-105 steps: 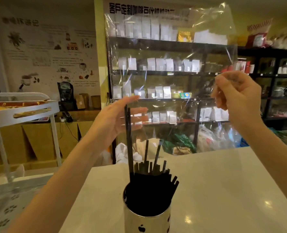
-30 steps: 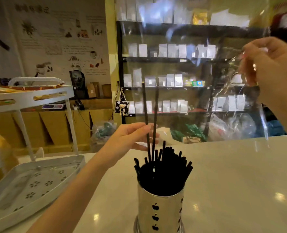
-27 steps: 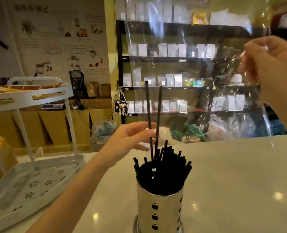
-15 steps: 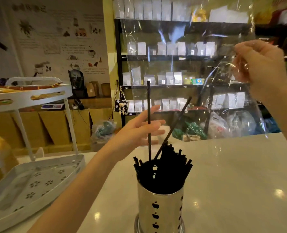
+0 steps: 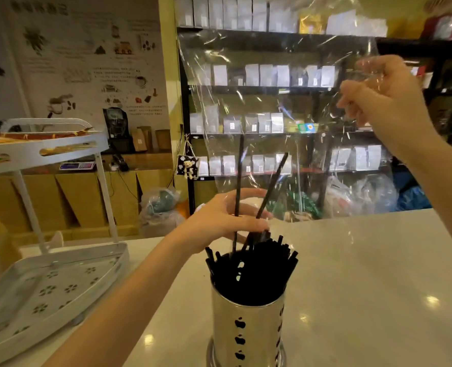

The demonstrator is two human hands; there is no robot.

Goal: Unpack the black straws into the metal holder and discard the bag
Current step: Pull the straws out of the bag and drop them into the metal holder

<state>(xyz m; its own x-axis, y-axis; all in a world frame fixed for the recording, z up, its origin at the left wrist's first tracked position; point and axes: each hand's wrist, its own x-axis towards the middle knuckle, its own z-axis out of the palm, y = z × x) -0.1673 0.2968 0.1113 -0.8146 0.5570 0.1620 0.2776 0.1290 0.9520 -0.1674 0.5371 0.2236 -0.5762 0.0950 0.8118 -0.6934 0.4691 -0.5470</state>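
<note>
Head view: I see the left hand (image 5: 223, 221) gripping two raised straws (image 5: 237, 186) above the metal holder (image 5: 247, 329) on the desk (image 5: 365, 287). Remaining straws stand inside the holder. My right hand (image 5: 386, 102) pinches the clear bag (image 5: 272, 102), held up high.

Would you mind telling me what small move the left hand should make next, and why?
Probably ease the two tall straws down into the metal holder: they stick up well above the rest, the left hand is at them, and the right hand holds the clear bag raised.
</note>
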